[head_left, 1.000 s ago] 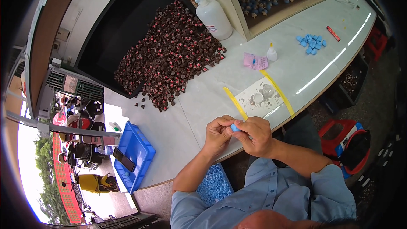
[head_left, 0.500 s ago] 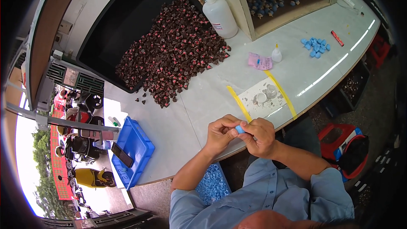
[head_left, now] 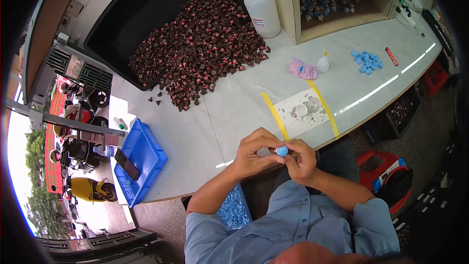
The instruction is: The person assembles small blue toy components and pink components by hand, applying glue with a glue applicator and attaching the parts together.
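Observation:
My left hand and my right hand meet at the near edge of the white table, fingertips pinched together on a small blue cap-like piece. Both hands grip it from opposite sides. Just beyond them lies a pale work pad framed by two yellow tape strips, with small white cups on it. A big heap of dark brown and red pieces covers the far left of the table.
A white plastic jug stands by a wooden box shelf holding blue parts. More blue pieces, a small white bottle and a pink packet lie to the right. A blue bin sits at the left edge.
My hands have stayed together on the blue piece, shifting slightly while turning it between the fingertips. Nothing on the table has moved.

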`<state>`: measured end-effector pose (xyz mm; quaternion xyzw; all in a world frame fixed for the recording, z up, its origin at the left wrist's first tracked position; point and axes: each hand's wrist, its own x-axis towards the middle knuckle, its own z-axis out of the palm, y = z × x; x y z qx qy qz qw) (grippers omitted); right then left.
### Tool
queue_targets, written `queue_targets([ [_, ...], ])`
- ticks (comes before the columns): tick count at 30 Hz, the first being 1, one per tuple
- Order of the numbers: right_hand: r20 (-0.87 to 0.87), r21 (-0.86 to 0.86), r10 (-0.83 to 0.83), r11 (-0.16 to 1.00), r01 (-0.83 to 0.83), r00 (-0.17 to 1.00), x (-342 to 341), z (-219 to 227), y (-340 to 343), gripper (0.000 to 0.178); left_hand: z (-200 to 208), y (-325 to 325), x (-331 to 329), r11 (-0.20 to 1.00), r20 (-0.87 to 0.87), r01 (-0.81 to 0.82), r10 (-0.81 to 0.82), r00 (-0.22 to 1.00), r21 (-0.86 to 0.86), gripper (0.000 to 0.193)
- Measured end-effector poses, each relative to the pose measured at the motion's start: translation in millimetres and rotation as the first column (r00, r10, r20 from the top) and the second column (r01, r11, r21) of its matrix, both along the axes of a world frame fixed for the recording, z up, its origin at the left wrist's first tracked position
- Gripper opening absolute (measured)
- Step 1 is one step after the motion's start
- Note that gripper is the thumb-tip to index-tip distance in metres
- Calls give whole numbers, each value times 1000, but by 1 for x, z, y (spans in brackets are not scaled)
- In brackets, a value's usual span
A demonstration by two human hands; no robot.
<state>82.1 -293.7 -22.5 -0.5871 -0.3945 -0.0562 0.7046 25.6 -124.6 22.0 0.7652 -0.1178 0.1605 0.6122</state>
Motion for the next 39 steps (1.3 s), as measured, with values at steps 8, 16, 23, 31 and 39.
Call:
queue_targets([
  [8,-42,-82,18,996,-21,999,4,6,-8,32,3,-3,2,993,40,-43,39,998,110,37],
  [16,-130,-55,116,991,-124,985,7,5,-9,31,2,-4,5,975,108,-92,71,992,203,37],
  [23,-217,-63,137,986,-154,966,5,3,-11,29,6,-4,6,945,170,-132,83,982,298,36],
  [31,-285,56,167,986,-157,944,7,5,-10,30,7,-4,7,972,99,-72,51,994,224,28],
  [39,-360,114,182,982,-150,915,5,1,-10,26,-7,5,5,989,-176,37,-62,983,-143,19],
])
